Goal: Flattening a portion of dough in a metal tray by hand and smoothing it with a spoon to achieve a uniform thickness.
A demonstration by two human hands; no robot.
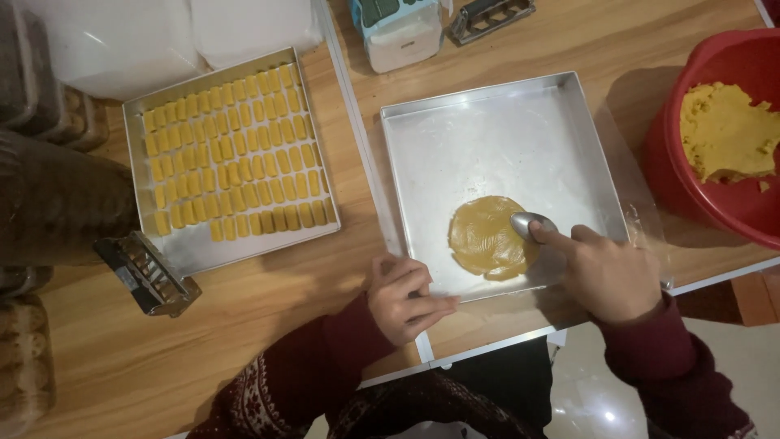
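Observation:
A square metal tray [439,122] lies in front of me, with a flat round disc of yellow dough [486,236] near its front edge. My right hand [605,272] grips a metal spoon [530,223] and presses its bowl onto the right side of the dough. My left hand [406,297] rests curled on the tray's front left corner, steadying it, and holds nothing else.
A second metal tray [195,252] at the left carries several rows of small yellow dough pieces. A metal cutter [148,274] lies by its front corner. A red bowl [691,187] with yellow dough [727,134] stands at the right. Containers line the back edge.

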